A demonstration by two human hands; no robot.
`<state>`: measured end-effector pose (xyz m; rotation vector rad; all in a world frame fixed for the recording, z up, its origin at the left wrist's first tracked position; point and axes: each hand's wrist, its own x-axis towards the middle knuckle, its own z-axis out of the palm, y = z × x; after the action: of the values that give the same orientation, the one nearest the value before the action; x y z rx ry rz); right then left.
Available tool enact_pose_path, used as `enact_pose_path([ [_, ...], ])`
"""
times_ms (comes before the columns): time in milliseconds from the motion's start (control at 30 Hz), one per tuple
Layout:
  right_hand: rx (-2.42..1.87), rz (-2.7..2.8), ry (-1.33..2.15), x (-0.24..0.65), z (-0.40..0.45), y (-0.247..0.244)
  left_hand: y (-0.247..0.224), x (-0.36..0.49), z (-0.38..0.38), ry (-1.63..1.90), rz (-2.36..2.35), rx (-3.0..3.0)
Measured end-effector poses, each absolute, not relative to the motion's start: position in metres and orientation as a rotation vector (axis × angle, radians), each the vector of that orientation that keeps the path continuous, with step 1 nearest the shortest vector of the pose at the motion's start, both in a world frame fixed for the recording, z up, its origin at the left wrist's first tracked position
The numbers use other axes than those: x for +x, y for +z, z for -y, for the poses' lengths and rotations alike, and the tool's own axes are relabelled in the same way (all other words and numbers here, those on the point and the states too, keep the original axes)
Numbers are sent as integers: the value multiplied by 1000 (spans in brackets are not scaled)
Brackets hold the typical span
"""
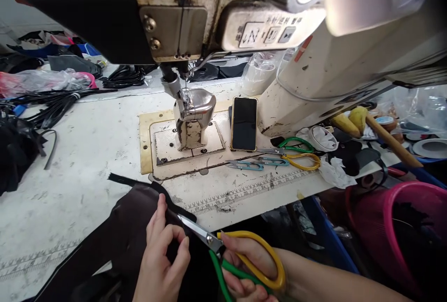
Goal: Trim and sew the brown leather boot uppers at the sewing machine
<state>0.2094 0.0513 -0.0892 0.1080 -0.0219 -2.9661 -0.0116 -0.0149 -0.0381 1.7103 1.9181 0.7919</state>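
Dark leather-like material (131, 216) lies over the table's front edge, with a black strip (122, 179) along its upper edge. My left hand (165, 251) rests on the material, index finger stretched toward the strip, thumb and the other fingers apart and bent. In my right hand (249, 265) are scissors (200, 231) with one yellow and one green handle. Their blades point up and left, and the tips touch the material's right edge beside the strip, just right of my left fingers.
A post-bed sewing machine (193, 116) stands behind the material. Right of it lie a phone (244, 124), thread snips (245, 165) and another pair of scissors (301, 160). A pink bin (389, 218) is at the right. Black strips (56, 106) lie at the left.
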Motion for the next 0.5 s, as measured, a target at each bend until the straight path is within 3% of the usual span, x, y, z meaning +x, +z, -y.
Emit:
enact_pose_path([
  [367, 228, -78, -2930, 202, -57, -81, -36, -19, 20, 849, -1855, 1652],
  [500, 555, -478, -2844, 209, -59, -61, -34, -48, 5, 708, -1980, 2036],
])
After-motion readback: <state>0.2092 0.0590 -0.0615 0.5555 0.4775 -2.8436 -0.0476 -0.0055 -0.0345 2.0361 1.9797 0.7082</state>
